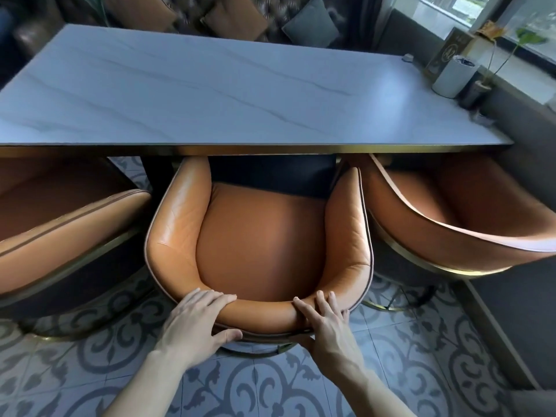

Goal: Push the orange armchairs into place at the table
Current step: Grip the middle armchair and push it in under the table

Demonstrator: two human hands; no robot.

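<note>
Three orange leather armchairs stand along the near side of a white marble-look table [228, 85]. The middle armchair [258, 236] faces the table, its armrest tips under the table edge. My left hand [195, 320] grips the left part of its curved backrest, fingers over the top and thumb behind. My right hand [325, 320] grips the right part of the same backrest. The left armchair [66, 218] and the right armchair [451, 215] sit close beside it, each turned at an angle, with their fronts under the table.
A patterned tile floor [421, 356] lies under the chairs. A dark tufted sofa with cushions [234, 19] runs behind the table. A white pot [454, 76], a plant [523, 40] and a sign stand on a grey ledge [517, 115] at the right, by the window.
</note>
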